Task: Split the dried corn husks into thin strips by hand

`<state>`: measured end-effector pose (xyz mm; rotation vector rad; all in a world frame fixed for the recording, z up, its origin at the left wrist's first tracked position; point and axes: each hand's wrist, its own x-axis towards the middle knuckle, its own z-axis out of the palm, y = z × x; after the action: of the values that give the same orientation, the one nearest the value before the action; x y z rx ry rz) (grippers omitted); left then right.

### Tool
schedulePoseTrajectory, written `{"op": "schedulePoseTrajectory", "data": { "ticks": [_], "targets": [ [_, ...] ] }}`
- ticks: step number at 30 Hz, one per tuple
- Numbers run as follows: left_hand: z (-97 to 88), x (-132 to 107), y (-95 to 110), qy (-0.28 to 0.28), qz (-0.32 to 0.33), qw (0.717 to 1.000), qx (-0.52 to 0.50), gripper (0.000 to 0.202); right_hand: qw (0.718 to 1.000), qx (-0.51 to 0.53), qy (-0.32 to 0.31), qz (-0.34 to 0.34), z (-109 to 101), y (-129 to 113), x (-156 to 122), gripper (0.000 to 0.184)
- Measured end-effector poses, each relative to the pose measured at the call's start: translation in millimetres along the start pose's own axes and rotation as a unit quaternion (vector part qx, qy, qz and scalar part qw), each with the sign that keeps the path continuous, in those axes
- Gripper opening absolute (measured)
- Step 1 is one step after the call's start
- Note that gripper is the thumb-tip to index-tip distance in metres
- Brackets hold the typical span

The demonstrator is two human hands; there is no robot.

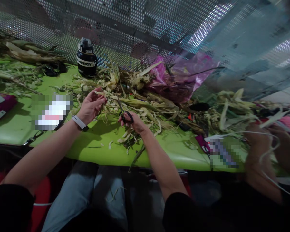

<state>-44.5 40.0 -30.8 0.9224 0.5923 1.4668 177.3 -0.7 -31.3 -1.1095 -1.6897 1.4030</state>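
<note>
My left hand (90, 105) is closed in a pinch on a strip of dried corn husk (111, 95) and holds it up over the green table (96, 146). A grey band sits on that wrist. My right hand (132, 123) grips black-handled scissors (125, 115), blades pointing up toward the strip. Both hands work at the near edge of a big pile of husks and stalks (147, 103).
A black bottle (86, 58) stands at the back by a perforated metal screen. A pink plastic bag (181, 77) lies behind the pile. A purple box (1, 106) sits at far left. Another person's blurred hands (263, 145) work at the right.
</note>
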Motion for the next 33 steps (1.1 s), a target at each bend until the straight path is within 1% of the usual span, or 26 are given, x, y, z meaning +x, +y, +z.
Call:
{"op": "schedulePoseTrajectory", "data": {
  "ticks": [2, 5, 9, 11, 14, 17, 19, 26, 33],
  "targets": [
    [2.2, -2.0, -0.7, -0.019, -0.016, 1.0, 0.014, 0.045, 1.0, -0.008, 0.013, -0.008, -0.8, -1.3, -0.5, 0.057],
    [3.7, -3.7, -0.1, -0.025, -0.035, 0.999, 0.021, 0.044, 0.999, -0.029, 0.028, -0.01, -1.4, -4.3, -1.8, 0.056],
    [4.7, -5.7, 1.7, -0.019, -0.074, 0.997, 0.027, 0.052, 0.998, -0.051, 0.024, -0.004, -0.6, -7.4, -3.0, 0.056],
    [5.2, -6.8, 2.0, -0.017, -0.08, 0.996, 0.041, 0.058, 0.998, -0.049, 0.024, -0.006, -0.6, -7.5, -3.2, 0.057],
    [5.0, -7.3, 1.9, -0.011, -0.04, 0.997, 0.063, 0.066, 0.999, -0.047, 0.024, -0.012, -1.7, -6.1, -3.0, 0.058],
    [3.4, -5.7, 1.3, -0.012, 0.011, 0.997, 0.081, 0.067, 0.999, -0.051, 0.015, -0.005, -2.7, -4.3, -2.2, 0.059],
    [2.1, -3.9, 0.3, -0.015, 0.027, 0.996, 0.083, 0.068, 0.999, -0.052, 0.006, 0.003, -2.9, -3.3, -1.6, 0.06],
    [-0.5, 0.8, -3.4, -0.007, 0.043, 0.996, 0.077, 0.064, 0.999, -0.041, 0.0, -0.004, -3.3, 0.3, -1.2, 0.059],
    [0.5, 0.1, -2.2, -0.01, 0.04, 0.996, 0.076, 0.059, 0.999, -0.045, 0.013, 0.006, -1.2, -5.1, -1.8, 0.058]
  ]
}}
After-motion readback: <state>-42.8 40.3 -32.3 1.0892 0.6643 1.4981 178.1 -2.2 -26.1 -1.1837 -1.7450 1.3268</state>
